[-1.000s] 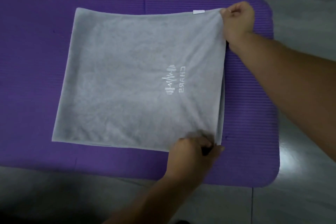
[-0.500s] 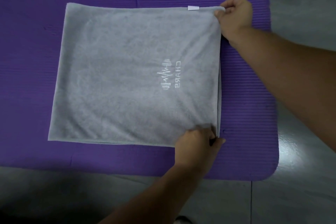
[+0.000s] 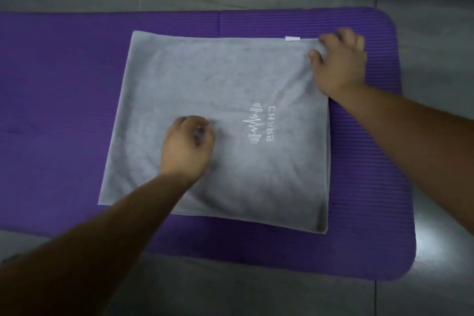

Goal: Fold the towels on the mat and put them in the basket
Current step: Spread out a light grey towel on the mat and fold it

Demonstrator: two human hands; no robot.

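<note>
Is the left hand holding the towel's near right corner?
No, the left hand is over the middle of the grey towel, left of its logo, away from that corner.

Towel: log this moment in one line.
towel: folded, flat on mat | left hand: over its middle | right hand: on far-right corner

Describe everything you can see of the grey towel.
The grey towel, soft-looking cloth, lies flat on the purple mat, folded into a square with layered edges on its right. A white barbell logo reading CHARS faces up; a white tag sits at the far edge. The right hand rests on its far right corner; the blurred left hand is over its middle.
</note>
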